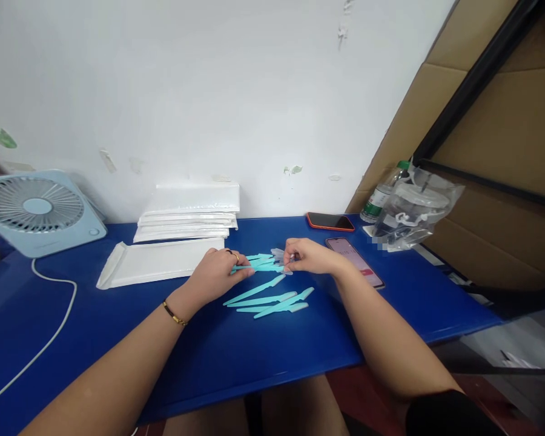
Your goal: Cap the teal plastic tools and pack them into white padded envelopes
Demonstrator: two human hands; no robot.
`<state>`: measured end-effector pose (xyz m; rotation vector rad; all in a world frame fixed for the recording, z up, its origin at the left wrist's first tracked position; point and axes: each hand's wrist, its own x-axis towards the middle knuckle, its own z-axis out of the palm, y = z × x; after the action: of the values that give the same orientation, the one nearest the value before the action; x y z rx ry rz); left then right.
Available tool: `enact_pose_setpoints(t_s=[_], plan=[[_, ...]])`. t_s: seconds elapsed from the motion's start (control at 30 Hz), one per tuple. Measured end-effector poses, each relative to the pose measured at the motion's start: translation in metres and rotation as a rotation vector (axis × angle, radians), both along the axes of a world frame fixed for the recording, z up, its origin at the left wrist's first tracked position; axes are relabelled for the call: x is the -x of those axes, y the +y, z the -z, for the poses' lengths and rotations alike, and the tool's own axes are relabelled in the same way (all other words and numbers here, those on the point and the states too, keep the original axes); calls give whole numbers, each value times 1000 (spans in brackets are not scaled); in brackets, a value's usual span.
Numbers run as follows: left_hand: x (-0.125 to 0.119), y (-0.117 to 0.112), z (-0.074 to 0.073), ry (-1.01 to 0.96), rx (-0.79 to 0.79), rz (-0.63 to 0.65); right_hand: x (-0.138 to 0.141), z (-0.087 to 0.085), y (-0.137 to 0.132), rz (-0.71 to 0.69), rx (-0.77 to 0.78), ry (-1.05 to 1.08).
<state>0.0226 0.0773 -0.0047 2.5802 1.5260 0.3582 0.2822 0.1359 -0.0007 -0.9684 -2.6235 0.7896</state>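
Observation:
My left hand (214,274) pinches the handle of a turquoise eyebrow razor (266,267), which points to the right. At the blade end, the thumb and fingers of my right hand (307,255) are closed on a small clear blade cap (288,272). Whether the cap sits fully on the blade I cannot tell. Behind and under the held razor lie more turquoise razors (260,259), partly hidden by my hands. Several clear caps (278,255) are heaped by my right fingertips. Nearer to me, several other razors (261,300) lie loosely crossed on the blue table, light caps over their heads.
White padded envelopes (188,227) are stacked by the wall, with one envelope (158,261) in front. A blue fan (68,233) with a white cable stands left. Right are a red-edged phone (330,221), a lit phone (356,260), a bottle (381,198) and a bagged cup (418,209).

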Motion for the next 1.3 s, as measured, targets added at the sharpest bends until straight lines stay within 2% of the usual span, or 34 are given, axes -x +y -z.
enact_pose_setpoints(t_s=[0.07, 0.23, 0.33, 0.4, 0.47, 0.6, 0.7, 0.83, 0.93, 1.0, 1.1, 1.17, 1.3], plan=[[3, 1, -1, 6, -9, -15, -1, 2, 2, 7, -12, 9], [13, 7, 2, -9, -17, -163, -8, 1, 6, 161, -24, 24], [14, 7, 2, -27, -49, -199, -5, 0, 2, 104, -24, 48], [9, 3, 2, -57, -64, -159, 3, 0, -3, -2, -26, 21], [2, -2, 1, -65, -29, -58, 11, 2, -7, -88, -39, -46], [-9, -10, 6, 18, -1, 103, 20, 4, -11, -135, -63, -72], [-10, -8, 10, 76, -53, 92, 16, 5, -8, -101, -71, -14], [1, 3, 9, 76, -89, -36, 6, 6, 0, 62, -159, 47], [7, 4, 3, 16, -160, -134, 1, 5, 3, 168, -162, 73], [4, -1, -1, -27, -158, -106, -1, 3, 2, 181, -142, 72], [-8, -15, -3, -31, -17, 86, -3, -2, -1, 169, -128, 88], [-16, -22, 0, -9, 52, 159, -4, -6, -4, 154, -100, 89], [-22, -21, 7, 5, 55, 79, 0, -8, -10, 15, 14, 31]])
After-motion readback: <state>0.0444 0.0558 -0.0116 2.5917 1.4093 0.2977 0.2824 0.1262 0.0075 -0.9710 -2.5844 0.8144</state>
